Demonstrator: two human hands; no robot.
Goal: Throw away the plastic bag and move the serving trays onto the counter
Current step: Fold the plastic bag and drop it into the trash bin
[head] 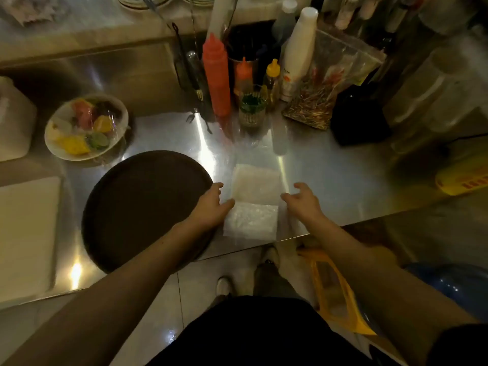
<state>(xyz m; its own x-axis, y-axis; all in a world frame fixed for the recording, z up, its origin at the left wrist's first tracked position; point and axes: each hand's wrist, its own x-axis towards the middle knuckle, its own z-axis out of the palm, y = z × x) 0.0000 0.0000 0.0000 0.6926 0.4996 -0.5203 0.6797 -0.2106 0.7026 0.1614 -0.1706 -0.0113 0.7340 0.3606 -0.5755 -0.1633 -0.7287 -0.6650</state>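
Bag (252, 204) lay between both hands, long axis 12-to-6 | left hand (211, 204) open, touching its 9 o'clock edge | right hand (303, 200) open, empty, at 3 o'clock | tray (140, 207) at 9 o'clock on bench (343, 180)

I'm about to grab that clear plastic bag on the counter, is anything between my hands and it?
Nothing visible blocks it. The plastic bag lies flat between the open left hand and the open right hand. The round dark tray sits to the left, under the left wrist, not in the way.
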